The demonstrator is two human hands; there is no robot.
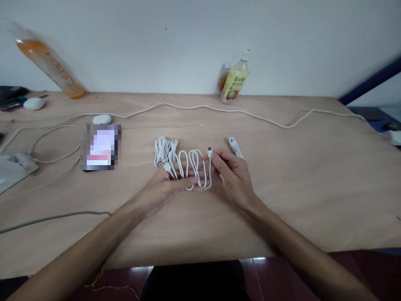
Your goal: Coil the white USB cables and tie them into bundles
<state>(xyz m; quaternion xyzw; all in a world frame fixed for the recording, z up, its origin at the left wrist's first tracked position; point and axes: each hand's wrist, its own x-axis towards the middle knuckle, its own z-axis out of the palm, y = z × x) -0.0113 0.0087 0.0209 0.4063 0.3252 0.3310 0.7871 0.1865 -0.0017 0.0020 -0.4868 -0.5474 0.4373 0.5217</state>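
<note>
Loose loops of a white cable point(195, 163) lie across the palm and fingers of my left hand point(175, 184), whose thumb rests over them. The cable's USB plug point(166, 164) sticks up near the base of that hand. Between thumb and fingertips, my right hand point(232, 173) pinches the small connector at the cable's other end point(209, 153). Just behind my left hand, coiled white cables point(162, 147) rest on the table. Another bundled white cable point(235, 147) lies behind my right hand and is partly hidden by it.
On the wooden table point(297, 184), a phone point(102, 147) and white case point(102, 119) are at left. An orange-drink bottle point(52, 67) and a yellow-labelled bottle point(234, 81) lean on the wall. A long white cord point(188, 107) crosses the back; a power strip point(15, 169) sits far left.
</note>
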